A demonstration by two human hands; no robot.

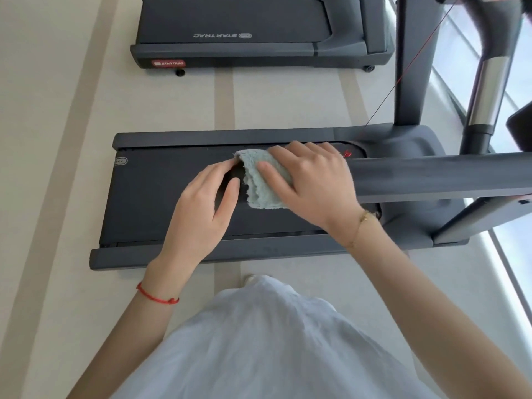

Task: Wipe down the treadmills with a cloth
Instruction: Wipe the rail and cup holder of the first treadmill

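Cloth [260,197] wraps the treadmill handrail [431,177] end, partly hidden under the gripping right hand [312,180]; left hand [205,205] straight-fingered, touching its edge.

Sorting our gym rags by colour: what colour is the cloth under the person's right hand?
Pale blue-green, a fluffy cloth; shows best in the head view.

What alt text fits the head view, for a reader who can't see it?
Seen from above, a person's right hand grips a pale green cloth over the end of a grey handrail on the near treadmill, with the left hand touching the cloth's edge. A second treadmill stands beyond on the pale striped floor.
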